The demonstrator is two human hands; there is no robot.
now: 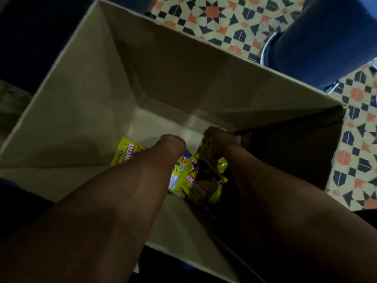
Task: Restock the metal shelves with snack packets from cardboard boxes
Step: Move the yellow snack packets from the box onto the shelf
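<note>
Yellow "CRUNCHY" snack packets, deep cardboard box

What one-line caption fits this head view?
Both hands, left hand and right hand, reach deep into a nearly empty cardboard box for yellow snack packets on a patterned tile floor.

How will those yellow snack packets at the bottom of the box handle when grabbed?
The yellow snack packets look crinkled and bent, so probably floppy, not stiff. Their glossy film likely makes them slippery. They seem thin, so likely light; the right hand appears to lift several from the cardboard box.
</note>
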